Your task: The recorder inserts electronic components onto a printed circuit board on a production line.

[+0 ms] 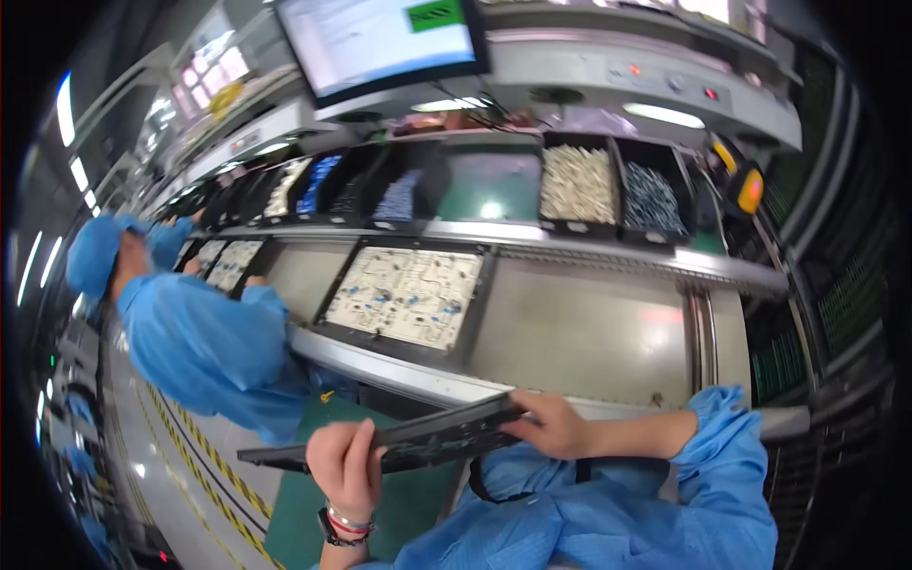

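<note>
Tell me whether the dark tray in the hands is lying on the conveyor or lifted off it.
Lifted off. The left hand and right hand grip the dark tray by its ends, edge-on, in front of the conveyor.

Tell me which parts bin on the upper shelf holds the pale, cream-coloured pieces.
The wide bin of cream pieces, second from the right end of the shelf. Its right neighbour, the bin of dark blue-grey parts, and the bins further left hold darker parts.
</note>
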Motion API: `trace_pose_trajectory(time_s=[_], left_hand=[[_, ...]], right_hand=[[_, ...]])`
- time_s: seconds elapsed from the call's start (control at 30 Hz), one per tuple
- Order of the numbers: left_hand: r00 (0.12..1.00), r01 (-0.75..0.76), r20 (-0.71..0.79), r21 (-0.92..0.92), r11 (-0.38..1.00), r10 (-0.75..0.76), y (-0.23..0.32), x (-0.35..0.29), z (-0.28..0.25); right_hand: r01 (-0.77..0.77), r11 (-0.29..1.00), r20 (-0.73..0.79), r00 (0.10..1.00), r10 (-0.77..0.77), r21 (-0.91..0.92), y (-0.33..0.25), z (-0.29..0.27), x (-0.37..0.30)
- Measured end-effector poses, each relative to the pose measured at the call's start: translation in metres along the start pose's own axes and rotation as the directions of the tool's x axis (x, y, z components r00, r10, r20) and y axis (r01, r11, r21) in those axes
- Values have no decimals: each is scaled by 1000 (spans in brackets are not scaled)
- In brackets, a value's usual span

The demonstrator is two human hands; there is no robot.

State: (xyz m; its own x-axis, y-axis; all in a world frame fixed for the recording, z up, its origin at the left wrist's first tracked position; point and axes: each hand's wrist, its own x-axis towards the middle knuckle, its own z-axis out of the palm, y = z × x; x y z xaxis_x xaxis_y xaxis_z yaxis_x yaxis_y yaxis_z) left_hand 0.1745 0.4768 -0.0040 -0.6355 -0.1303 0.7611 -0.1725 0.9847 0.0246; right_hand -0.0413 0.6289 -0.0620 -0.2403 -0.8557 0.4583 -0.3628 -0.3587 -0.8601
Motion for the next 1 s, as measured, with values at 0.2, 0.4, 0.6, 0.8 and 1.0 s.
trace_pose_trajectory(time_s=[0.2, 0.4, 0.6, 0.8, 1.0], left_hand=[[973, 220, 85, -84, 972, -213, 24, 86, 32], [335, 913, 942, -327, -244, -10, 24, 58, 202], [114, 904, 931, 48, -425, 346, 70, 92, 279], [59, 938, 958, 42, -343, 280, 71, 109, 313], [35, 941, 982, 30, -338, 183, 74, 105, 323]], right_hand=[[-144, 889, -651, 632, 421, 435, -24, -105, -54], [-274, 758, -720, 244, 650, 592, -17, -210, -136], [-470, 568, -600, 98, 794, 676, 43, -285, -176], [-481, 537, -566, 99, 819, 693, 84, -314, -168], [-460, 513, -508, 146, 849, 725, 85, -320, -165]])
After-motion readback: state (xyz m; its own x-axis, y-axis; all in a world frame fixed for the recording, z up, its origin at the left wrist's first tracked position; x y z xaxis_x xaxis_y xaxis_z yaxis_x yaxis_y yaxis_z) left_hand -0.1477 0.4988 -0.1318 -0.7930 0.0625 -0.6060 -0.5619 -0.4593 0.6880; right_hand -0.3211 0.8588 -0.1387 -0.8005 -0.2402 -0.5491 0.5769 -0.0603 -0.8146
